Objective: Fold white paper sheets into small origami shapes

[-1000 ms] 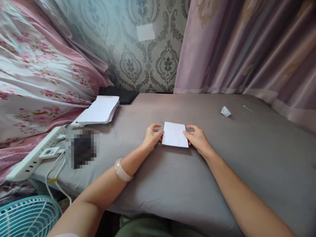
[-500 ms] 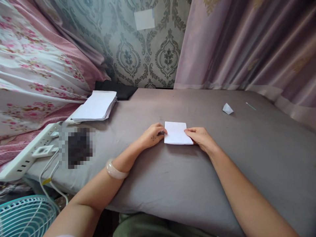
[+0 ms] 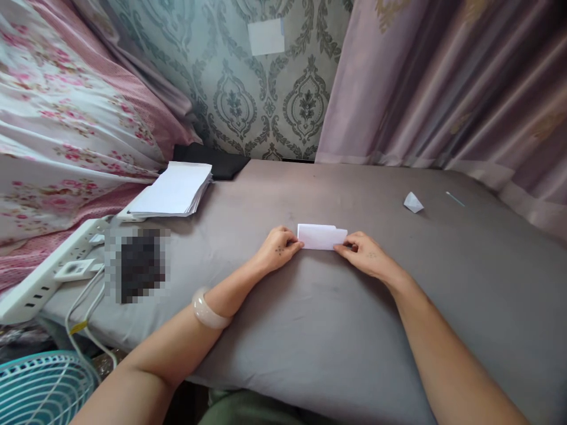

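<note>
A small white sheet of paper (image 3: 319,236), folded over into a narrow strip, is held between my two hands just above the grey cloth surface (image 3: 310,307). My left hand (image 3: 280,248) pinches its left end, thumb at the lower corner. At the other end, my right hand (image 3: 364,252) grips the lower right corner between thumb and fingers. The upper right edge shows a small step where the layers do not line up. A pale bangle (image 3: 207,308) sits on my left forearm.
A stack of white paper (image 3: 175,189) lies at the back left, by a black flat item (image 3: 228,162). Along the left edge runs a white power strip (image 3: 39,289) with cables. A folded paper piece (image 3: 413,202) and a cotton swab (image 3: 455,199) lie right. A fan (image 3: 42,386) stands lower left.
The paper, a near-square before, is now folded over to about half its height. My right hand has shifted slightly right and down, and the view has tilted a little.
</note>
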The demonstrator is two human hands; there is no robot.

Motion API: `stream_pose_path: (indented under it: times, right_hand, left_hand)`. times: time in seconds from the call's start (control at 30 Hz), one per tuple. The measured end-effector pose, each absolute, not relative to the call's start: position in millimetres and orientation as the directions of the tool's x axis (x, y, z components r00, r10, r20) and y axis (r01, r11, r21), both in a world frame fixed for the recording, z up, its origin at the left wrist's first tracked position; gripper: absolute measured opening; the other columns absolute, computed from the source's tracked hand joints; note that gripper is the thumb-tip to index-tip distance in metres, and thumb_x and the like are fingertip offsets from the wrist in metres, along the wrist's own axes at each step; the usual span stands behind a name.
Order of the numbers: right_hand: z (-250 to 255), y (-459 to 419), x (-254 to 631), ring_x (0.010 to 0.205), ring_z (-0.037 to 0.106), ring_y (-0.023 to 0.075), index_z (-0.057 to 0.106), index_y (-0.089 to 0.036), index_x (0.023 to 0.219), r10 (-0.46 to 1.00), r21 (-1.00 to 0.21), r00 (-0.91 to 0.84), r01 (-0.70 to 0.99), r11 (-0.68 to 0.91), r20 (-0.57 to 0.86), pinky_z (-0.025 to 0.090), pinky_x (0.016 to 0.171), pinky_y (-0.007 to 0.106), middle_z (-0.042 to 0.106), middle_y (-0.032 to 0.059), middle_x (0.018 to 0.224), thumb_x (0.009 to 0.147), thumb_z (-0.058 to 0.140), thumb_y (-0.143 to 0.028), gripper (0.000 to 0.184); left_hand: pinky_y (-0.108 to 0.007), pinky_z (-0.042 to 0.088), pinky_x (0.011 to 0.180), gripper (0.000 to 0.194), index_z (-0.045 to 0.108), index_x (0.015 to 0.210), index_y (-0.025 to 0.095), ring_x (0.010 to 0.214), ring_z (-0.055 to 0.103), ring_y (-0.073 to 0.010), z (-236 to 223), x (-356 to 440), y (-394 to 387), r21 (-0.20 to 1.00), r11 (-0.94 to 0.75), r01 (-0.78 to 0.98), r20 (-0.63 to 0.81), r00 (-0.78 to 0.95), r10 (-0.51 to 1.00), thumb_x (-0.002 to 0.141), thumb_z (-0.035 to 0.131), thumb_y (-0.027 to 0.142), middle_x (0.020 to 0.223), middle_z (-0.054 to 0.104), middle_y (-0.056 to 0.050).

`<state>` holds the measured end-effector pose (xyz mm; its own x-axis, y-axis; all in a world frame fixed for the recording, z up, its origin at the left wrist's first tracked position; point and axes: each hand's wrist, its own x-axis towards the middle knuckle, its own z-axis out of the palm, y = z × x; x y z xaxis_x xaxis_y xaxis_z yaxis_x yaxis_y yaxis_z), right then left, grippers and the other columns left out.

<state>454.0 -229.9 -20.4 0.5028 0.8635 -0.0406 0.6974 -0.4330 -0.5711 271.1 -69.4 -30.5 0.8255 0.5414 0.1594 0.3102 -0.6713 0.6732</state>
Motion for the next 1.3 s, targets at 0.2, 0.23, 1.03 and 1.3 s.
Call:
stream_pose_path:
  times: [0.2, 0.23, 1.03, 1.3]
  right_hand:
    - [-22, -219, 442, 0.083, 0.058, 0.0197, 0.067, -0.021, 0.075, 0.778, -0.467, 0.629, 0.687, -0.557, -0.003, 0.041, 0.075, 0.030, 0.062, 0.0075, 0.096, 0.085, 0.046, -0.049, 0.036]
    - [-22, -218, 441, 0.084, 0.058, 0.0198, 0.066, -0.021, 0.075, 0.772, -0.454, 0.636, 0.688, -0.567, 0.000, 0.041, 0.075, 0.030, 0.061, 0.0077, 0.096, 0.085, 0.046, -0.048, 0.035]
    - [-25, -210, 426, 0.085, 0.057, 0.0220, 0.058, -0.022, 0.074, 0.700, -0.300, 0.714, 0.670, -0.679, 0.009, 0.037, 0.065, 0.033, 0.056, 0.0060, 0.099, 0.086, 0.045, -0.049, 0.032]
    - [-28, -219, 435, 0.084, 0.056, 0.0209, 0.056, -0.021, 0.072, 0.725, -0.381, 0.688, 0.679, -0.627, 0.033, 0.042, 0.075, 0.033, 0.054, 0.0067, 0.094, 0.085, 0.050, -0.049, 0.032]
  left_hand:
    - [-0.033, 0.047, 0.078, 0.021, 0.067, 0.070, 0.014, 0.076, 0.056, -0.0167, -35, 279, -74, 0.668, -0.611, 0.424, 0.124, 0.747, 0.654, 0.080, 0.062, 0.031, 0.081, 0.059, -0.006]
    - [-0.034, 0.047, 0.079, 0.023, 0.066, 0.068, 0.014, 0.077, 0.056, -0.0175, -36, 280, -75, 0.658, -0.617, 0.432, 0.134, 0.738, 0.661, 0.082, 0.060, 0.032, 0.080, 0.058, -0.007]
    - [-0.038, 0.048, 0.082, 0.024, 0.061, 0.070, 0.015, 0.092, 0.057, -0.0239, -38, 285, -78, 0.567, -0.631, 0.530, 0.104, 0.714, 0.693, 0.084, 0.058, 0.034, 0.091, 0.058, -0.010]
    - [-0.037, 0.047, 0.085, 0.028, 0.055, 0.109, 0.013, 0.099, 0.053, -0.0240, -34, 280, -81, 0.419, -0.774, 0.475, 0.206, 0.780, 0.591, 0.089, 0.050, 0.032, 0.110, 0.055, -0.014]
